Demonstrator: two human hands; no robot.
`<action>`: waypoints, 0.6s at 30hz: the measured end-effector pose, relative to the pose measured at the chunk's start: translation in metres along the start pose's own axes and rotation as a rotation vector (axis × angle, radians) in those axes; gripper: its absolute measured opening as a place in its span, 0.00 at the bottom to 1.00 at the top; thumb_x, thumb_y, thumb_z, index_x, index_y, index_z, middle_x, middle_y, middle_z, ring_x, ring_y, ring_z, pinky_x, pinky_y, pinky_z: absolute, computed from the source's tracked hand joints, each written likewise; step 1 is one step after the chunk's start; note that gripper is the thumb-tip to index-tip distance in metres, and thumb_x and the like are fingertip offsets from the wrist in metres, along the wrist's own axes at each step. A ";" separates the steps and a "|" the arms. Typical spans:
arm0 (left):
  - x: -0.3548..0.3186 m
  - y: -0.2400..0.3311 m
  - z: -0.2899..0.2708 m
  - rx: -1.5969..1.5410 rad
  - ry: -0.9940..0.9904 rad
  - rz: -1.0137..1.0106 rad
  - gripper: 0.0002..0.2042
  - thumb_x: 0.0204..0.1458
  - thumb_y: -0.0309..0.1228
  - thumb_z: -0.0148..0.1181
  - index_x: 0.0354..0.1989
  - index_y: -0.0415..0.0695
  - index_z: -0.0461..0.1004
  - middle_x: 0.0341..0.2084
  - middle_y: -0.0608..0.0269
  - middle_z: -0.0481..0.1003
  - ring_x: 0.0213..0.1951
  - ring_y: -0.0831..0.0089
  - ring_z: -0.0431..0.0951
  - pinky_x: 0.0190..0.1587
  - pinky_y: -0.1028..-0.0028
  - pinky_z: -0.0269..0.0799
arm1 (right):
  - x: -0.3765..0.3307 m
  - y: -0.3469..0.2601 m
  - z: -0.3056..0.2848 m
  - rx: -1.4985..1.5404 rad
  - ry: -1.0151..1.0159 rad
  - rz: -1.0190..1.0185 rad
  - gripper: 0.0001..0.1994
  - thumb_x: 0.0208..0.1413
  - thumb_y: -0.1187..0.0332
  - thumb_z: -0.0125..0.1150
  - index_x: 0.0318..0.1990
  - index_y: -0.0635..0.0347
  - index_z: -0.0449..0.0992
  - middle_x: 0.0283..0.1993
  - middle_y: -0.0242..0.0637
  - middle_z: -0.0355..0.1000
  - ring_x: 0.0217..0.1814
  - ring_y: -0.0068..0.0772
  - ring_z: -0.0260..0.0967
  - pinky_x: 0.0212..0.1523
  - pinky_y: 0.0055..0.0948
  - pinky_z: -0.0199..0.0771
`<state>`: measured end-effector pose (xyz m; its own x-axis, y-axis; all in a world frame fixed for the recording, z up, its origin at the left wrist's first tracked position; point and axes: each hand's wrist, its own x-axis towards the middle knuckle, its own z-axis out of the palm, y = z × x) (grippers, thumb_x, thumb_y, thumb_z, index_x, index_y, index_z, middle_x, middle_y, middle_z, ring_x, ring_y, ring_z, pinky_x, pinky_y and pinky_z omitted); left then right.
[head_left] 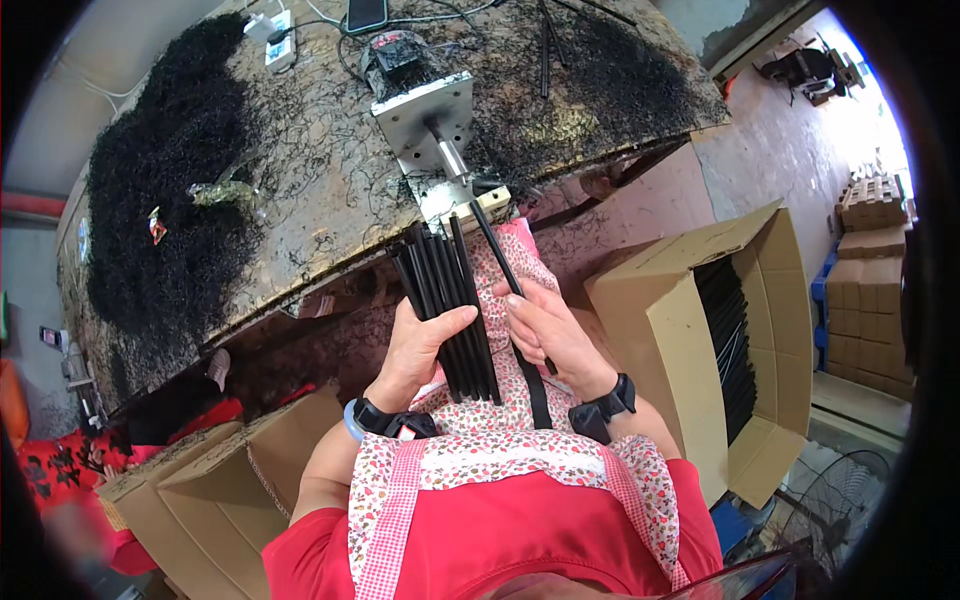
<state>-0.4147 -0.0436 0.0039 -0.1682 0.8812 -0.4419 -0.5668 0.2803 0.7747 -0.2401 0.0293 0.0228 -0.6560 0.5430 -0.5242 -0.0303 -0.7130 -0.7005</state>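
My left hand (418, 345) grips a bundle of several thin black rods (452, 300), held upright over my lap. My right hand (548, 330) pinches a single black rod (497, 250), its upper end pointing at the metal shaft of a small grey machine (432, 125) bolted at the table's near edge. Both wrists wear black bands. A floral apron covers my lap under the rods.
The worn table (330, 180) carries heaps of loose black fibre (170, 180), a power strip and a phone at the back. An open cardboard box (690, 330) of black rods stands at my right. More cardboard boxes (210, 480) sit at my left; stacked cartons far right.
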 end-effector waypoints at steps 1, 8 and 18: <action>0.002 0.000 0.004 0.003 -0.006 -0.002 0.13 0.48 0.22 0.64 0.42 0.40 0.73 0.33 0.68 0.75 0.34 0.80 0.75 0.39 0.76 0.73 | 0.006 -0.004 -0.003 -0.007 -0.009 -0.011 0.11 0.66 0.68 0.43 0.51 0.61 0.65 0.16 0.19 0.50 0.12 0.10 0.45 0.13 0.13 0.47; 0.011 -0.001 0.022 0.019 0.037 0.061 0.10 0.49 0.20 0.63 0.40 0.39 0.74 0.34 0.66 0.77 0.34 0.79 0.76 0.39 0.76 0.74 | 0.027 -0.002 -0.019 -0.044 -0.072 -0.062 0.09 0.65 0.68 0.46 0.49 0.60 0.68 0.17 0.20 0.55 0.13 0.10 0.49 0.14 0.14 0.50; 0.011 -0.011 0.028 -0.061 0.078 0.063 0.09 0.49 0.21 0.62 0.39 0.38 0.75 0.32 0.64 0.78 0.33 0.74 0.78 0.39 0.74 0.75 | -0.005 0.020 -0.009 -0.530 0.175 -0.336 0.10 0.62 0.70 0.50 0.47 0.62 0.72 0.19 0.21 0.61 0.16 0.10 0.54 0.17 0.16 0.53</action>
<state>-0.3874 -0.0264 0.0035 -0.2660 0.8632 -0.4291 -0.6006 0.1999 0.7742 -0.2310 0.0160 0.0072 -0.5418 0.7945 -0.2743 0.1926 -0.2003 -0.9606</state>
